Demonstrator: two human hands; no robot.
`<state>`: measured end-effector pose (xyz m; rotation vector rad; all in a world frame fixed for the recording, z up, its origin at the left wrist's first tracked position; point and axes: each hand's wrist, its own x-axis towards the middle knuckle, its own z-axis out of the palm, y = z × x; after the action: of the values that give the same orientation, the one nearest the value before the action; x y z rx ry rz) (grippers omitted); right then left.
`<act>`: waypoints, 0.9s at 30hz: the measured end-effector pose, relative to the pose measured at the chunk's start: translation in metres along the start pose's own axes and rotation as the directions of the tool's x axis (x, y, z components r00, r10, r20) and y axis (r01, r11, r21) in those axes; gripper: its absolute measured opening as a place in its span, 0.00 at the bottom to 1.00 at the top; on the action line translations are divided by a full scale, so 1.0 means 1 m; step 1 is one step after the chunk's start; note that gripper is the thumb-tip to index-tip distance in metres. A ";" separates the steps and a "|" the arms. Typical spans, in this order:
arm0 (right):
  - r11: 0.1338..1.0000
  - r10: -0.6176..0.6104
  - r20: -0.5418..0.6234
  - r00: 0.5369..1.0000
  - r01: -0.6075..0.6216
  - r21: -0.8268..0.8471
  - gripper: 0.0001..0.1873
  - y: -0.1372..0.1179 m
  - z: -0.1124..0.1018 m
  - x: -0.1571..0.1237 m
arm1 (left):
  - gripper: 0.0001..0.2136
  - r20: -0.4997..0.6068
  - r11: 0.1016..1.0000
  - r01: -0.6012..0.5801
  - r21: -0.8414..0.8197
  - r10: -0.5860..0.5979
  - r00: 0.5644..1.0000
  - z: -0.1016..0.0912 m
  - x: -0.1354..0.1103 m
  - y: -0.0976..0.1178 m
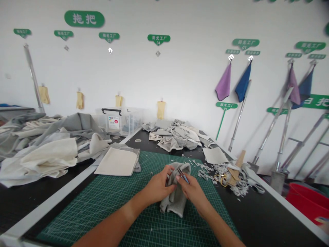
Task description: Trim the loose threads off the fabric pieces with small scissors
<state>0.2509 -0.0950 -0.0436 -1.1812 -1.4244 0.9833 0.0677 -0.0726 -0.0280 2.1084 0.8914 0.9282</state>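
Observation:
My left hand [159,185] is closed on a piece of grey cloth [177,203], which hangs in folds down to the green cutting mat [115,206]. In my right hand [193,192] is a small pair of thread snips [183,175] with metal blades and a blue part. The blades lie against the upper part of the cloth, close to my left fingertips. Whether they are cutting the fabric cannot be made out. Left of my hands, a folded cream cloth [117,161] lies on the mat's far corner, over a grey one.
A large heap of grey and cream fabric [51,144] covers the left. Behind the mat are a clear plastic box [125,123] and a cloth pile [177,135]. Gold-handled scissors [221,179] lie among scraps [239,187] at right. A red bucket [307,202] stands beyond the table edge.

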 end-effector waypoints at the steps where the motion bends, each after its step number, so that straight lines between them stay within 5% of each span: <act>1: 0.996 -0.058 -0.019 0.998 0.057 -0.065 0.23 -0.001 0.000 0.000 | 0.24 0.003 1.000 -0.002 0.029 0.001 1.000 0.000 -0.001 0.001; 5: 0.950 -0.203 -0.051 0.978 0.184 -0.254 0.18 -0.012 -0.003 -0.005 | 0.18 -0.063 0.997 -0.016 0.074 0.020 0.998 0.001 0.002 -0.003; 10: 0.920 -0.180 -0.179 0.967 0.101 -0.380 0.13 -0.020 -0.011 -0.010 | 0.17 -0.233 0.997 0.035 0.069 -0.018 0.972 -0.003 0.007 -0.011; 14: 0.927 -0.104 -0.337 0.936 -0.031 -0.373 0.15 -0.016 -0.018 -0.007 | 0.18 -0.302 0.992 0.028 -0.125 -0.065 0.951 -0.009 0.013 -0.016; 18: 0.918 -0.048 -0.399 0.916 -0.117 -0.379 0.21 -0.007 -0.022 -0.003 | 0.19 -0.206 0.920 0.009 -0.392 -0.097 0.974 -0.012 0.018 -0.017; 24: 0.930 -0.022 -0.126 0.992 -0.026 -0.366 0.17 0.007 -0.019 0.003 | 0.23 -0.065 0.749 0.082 -0.657 -0.164 0.984 -0.016 0.015 -0.006; 27: 0.969 0.127 -0.024 0.992 -0.129 -0.212 0.17 0.006 -0.016 0.000 | 0.25 -0.070 0.703 0.082 -0.707 -0.185 0.980 -0.022 0.016 -0.005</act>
<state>0.2673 -0.0941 -0.0465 -1.4483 -1.4882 0.9277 0.0568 -0.0513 -0.0143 1.3108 0.6005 1.1221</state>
